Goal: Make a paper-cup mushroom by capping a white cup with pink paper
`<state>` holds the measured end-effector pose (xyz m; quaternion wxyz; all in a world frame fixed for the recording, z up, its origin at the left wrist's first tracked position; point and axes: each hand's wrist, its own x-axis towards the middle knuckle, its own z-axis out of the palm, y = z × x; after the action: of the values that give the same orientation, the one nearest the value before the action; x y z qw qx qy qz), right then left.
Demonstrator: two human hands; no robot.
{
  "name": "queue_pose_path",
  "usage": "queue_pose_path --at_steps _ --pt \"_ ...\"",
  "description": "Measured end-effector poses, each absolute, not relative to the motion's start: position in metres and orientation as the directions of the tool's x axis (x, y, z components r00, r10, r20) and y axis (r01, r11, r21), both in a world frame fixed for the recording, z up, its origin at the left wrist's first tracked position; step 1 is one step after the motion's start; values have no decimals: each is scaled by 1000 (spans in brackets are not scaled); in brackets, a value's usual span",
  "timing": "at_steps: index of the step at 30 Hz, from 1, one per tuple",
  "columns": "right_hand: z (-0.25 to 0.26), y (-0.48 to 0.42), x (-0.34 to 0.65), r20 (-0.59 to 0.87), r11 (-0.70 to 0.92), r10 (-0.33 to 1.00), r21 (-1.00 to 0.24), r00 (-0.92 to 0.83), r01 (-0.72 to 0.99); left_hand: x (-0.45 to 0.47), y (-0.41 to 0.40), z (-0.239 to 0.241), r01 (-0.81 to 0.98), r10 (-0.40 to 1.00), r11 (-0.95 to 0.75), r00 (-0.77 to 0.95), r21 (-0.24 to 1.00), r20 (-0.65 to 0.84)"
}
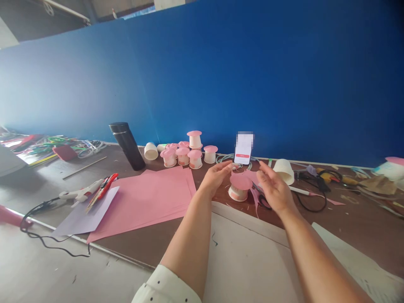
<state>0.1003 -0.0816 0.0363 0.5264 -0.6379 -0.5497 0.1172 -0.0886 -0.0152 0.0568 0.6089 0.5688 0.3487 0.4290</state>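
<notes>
An upside-down white paper cup [238, 194] topped with a pink paper disc [241, 181] stands between my hands on the table. My left hand [217, 176] is to its left, fingers stretched toward the bottom of a lit phone [243, 149]; I make out nothing in its grasp. On the right, my right hand [275, 185] is open, thumb apart from the fingers, over pink paper scraps [255, 195]. Dark-handled scissors [263, 201] lie partly hidden beside that hand.
Several pink-topped cups [195, 159] stand by the blue partition [252, 75]. Left of them is a black bottle [128, 145]. Pink sheets [154, 193], a glue gun [82, 191] and red-handled cutters [106, 187] lie left. A tipped cup [284, 171] and cables [315, 202] are right.
</notes>
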Motion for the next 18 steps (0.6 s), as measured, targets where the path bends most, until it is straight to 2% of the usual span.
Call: queue_pose_path --at_steps 2,5,8,12,18 --pt "41 -83 103 388 81 787 -835 479 543 -90 -13 57 -98 943 -13 328 995 45" --pt "43 -85 106 359 37 795 -833 489 552 -90 -12 54 -36 926 -29 374 999 41" --pt "37 -82 106 364 52 836 -798 411 600 -91 -13 51 7 889 -20 457 1000 15" --pt "28 -77 106 413 148 873 -732 261 664 -92 -13 49 71 850 -36 527 997 -7" --pt "29 -79 100 436 223 892 -660 124 718 -94 -15 52 187 853 -107 521 977 -7"
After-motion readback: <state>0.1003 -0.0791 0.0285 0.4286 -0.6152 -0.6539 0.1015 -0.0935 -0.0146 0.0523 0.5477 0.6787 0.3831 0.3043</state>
